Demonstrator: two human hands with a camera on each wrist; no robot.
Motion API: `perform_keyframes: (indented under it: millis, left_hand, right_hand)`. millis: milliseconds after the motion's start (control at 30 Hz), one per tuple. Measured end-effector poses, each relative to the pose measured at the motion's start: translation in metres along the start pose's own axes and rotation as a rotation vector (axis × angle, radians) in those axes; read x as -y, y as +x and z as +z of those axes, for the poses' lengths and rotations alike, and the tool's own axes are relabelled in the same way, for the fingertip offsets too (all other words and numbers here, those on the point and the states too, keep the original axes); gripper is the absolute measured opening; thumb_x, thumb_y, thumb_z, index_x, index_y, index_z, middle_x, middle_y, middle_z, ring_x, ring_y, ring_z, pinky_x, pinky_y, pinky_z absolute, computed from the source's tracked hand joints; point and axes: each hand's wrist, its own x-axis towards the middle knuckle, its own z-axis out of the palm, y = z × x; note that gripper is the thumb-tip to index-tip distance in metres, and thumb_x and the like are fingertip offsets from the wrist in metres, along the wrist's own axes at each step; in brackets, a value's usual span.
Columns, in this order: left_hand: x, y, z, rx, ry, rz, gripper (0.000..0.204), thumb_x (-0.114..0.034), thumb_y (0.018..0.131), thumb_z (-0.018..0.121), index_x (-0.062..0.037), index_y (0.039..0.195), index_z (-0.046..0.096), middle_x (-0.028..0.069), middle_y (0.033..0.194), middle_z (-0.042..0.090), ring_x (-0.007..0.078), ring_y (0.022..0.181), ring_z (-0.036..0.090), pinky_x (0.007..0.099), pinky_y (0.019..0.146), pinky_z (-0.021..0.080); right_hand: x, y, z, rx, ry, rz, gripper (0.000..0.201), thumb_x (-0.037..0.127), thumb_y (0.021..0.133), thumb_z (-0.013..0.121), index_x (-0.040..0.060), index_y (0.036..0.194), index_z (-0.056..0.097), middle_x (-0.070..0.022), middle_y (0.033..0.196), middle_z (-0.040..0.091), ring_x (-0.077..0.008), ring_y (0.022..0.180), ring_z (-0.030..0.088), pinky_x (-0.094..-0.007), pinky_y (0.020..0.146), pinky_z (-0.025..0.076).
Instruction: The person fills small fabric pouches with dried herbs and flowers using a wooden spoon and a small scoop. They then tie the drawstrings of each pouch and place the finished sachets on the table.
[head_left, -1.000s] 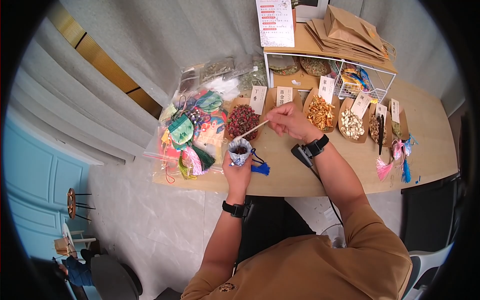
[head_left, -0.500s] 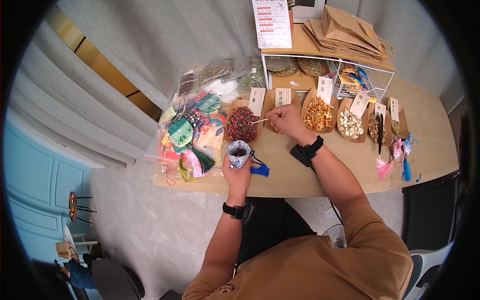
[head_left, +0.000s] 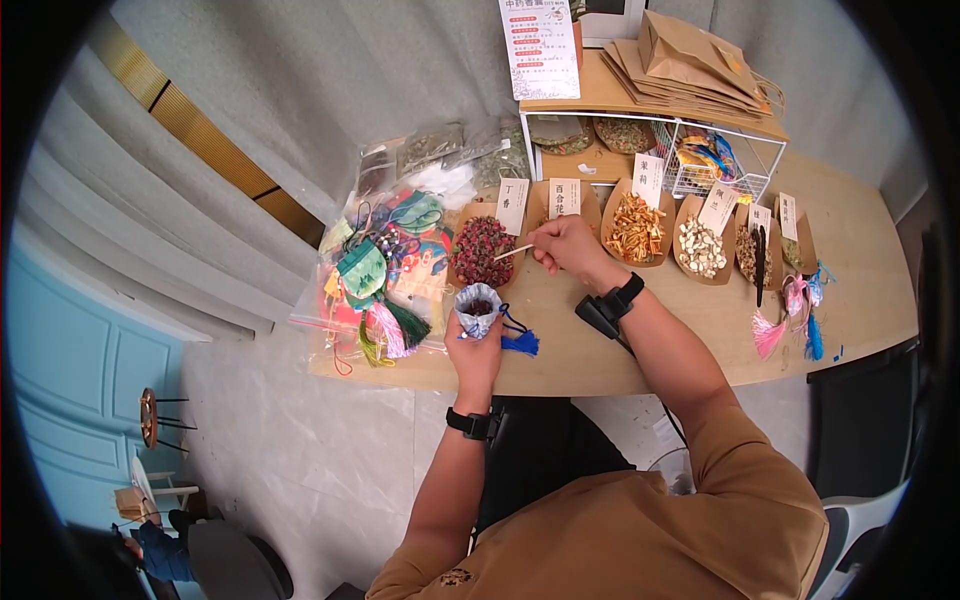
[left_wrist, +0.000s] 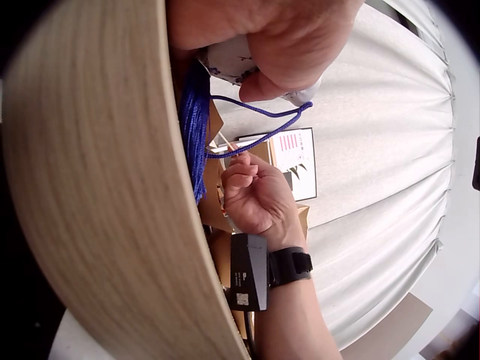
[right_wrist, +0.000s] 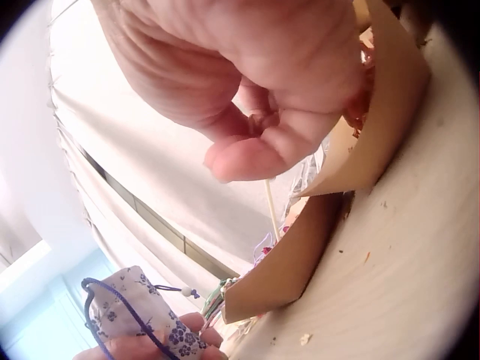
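My left hand [head_left: 473,354] grips a small white drawstring pouch [right_wrist: 129,300] with blue flowers, held upright near the table's front edge. Its mouth is open, with dark dried bits [head_left: 478,307] inside. A blue cord and a blue tassel [head_left: 521,343] hang beside it. Between thumb and fingers, my right hand [head_left: 573,246] pinches a thin pale stick [head_left: 515,252]. The stick's far end reaches into dried red rosebuds [head_left: 482,245] in a brown paper tray [head_left: 517,268], just behind the pouch; that tip is hidden among the buds.
Rightward stand more paper trays, with orange dried petals [head_left: 637,228], white pieces [head_left: 702,247] and black tongs [head_left: 760,262]. Tasselled sachets on clear plastic [head_left: 362,268] lie left. Behind is a shelf [head_left: 590,80] carrying paper bags [head_left: 690,65]. Pink and blue tassels [head_left: 768,338] lie at right.
The stick has gone from over the pouch's mouth to the rosebuds behind it, and now dips in among them. My left hand has stayed in place with the pouch.
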Motion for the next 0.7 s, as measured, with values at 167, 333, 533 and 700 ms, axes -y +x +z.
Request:
perform_keyframes:
  millis: [167,333,533,700]
  left_hand:
    - [-0.001,-0.001,0.000,0.006,-0.017,-0.005,0.029,0.010,0.082,0.063,-0.0007,0.109,0.056,0.0045,0.090,0.065,0.0094,0.068,0.062,0.0231,0.059,0.052]
    - [-0.001,0.000,0.000,0.006,-0.012,-0.002,0.029,0.009,0.082,0.064,-0.0007,0.109,0.056,0.0046,0.090,0.065,0.0095,0.067,0.062,0.0232,0.059,0.052]
    - [0.002,0.000,0.000,0.003,-0.004,0.007,0.027,0.009,0.083,0.063,-0.0008,0.107,0.056,0.0040,0.089,0.064,0.0098,0.067,0.062,0.0231,0.058,0.052]
    - [-0.004,-0.001,0.002,0.003,-0.022,-0.008,0.026,0.008,0.083,0.064,-0.0010,0.106,0.056,0.0037,0.089,0.064,0.0096,0.067,0.062,0.0230,0.058,0.051]
  right_hand:
    - [-0.002,0.003,-0.003,0.001,0.108,0.053,0.017,0.007,0.090,0.058,-0.0054,0.086,0.068,-0.0053,0.066,0.061,-0.0095,0.049,0.054,-0.0231,0.042,0.045]
    - [-0.001,0.003,-0.005,-0.006,0.149,0.081,0.016,0.010,0.091,0.061,-0.0032,0.085,0.066,-0.0057,0.066,0.062,-0.0090,0.049,0.053,-0.0225,0.042,0.045]
    - [-0.007,0.007,-0.008,-0.001,0.218,0.073,0.016,0.012,0.091,0.063,0.0004,0.081,0.065,-0.0027,0.065,0.060,-0.0081,0.049,0.052,-0.0217,0.042,0.044]
    - [-0.006,0.008,-0.011,0.009,0.298,0.059,0.014,0.012,0.090,0.064,0.0014,0.081,0.065,-0.0004,0.063,0.058,-0.0072,0.048,0.051,-0.0216,0.041,0.044]
